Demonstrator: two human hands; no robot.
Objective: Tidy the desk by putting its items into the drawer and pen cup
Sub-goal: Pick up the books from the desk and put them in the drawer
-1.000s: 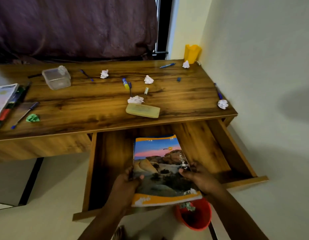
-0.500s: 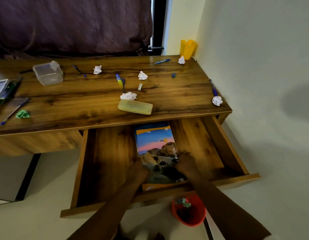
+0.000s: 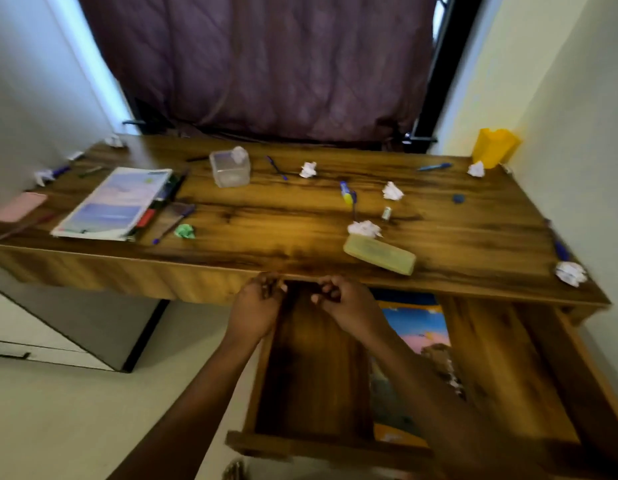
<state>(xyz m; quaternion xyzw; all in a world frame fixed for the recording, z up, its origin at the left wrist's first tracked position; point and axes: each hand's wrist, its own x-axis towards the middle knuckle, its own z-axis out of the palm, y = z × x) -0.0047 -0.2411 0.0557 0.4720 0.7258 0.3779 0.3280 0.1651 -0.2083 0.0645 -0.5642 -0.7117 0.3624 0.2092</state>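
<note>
The open wooden drawer (image 3: 501, 368) holds a colourful landscape-cover book (image 3: 418, 344), lying flat and partly hidden by my right arm. My left hand (image 3: 255, 306) and my right hand (image 3: 345, 306) hover side by side above the drawer's left part, just below the desk's front edge, fingers loosely curled and holding nothing. On the desk (image 3: 266, 223) lie a yellow-green pencil case (image 3: 378, 253), a second book (image 3: 113, 204), several pens and crumpled paper balls. The yellow pen cup (image 3: 494, 147) stands at the back right corner.
A clear plastic box (image 3: 229, 168) sits at mid-back of the desk. A pink flat item (image 3: 18, 206) lies at the far left. A green paper ball (image 3: 184, 231) lies near the front. The wall runs close along the right; a curtain hangs behind.
Both hands let go of the landscape book, which now lies in the drawer, and rose toward the desk's front edge. The view swung left, bringing in the desk's left end.
</note>
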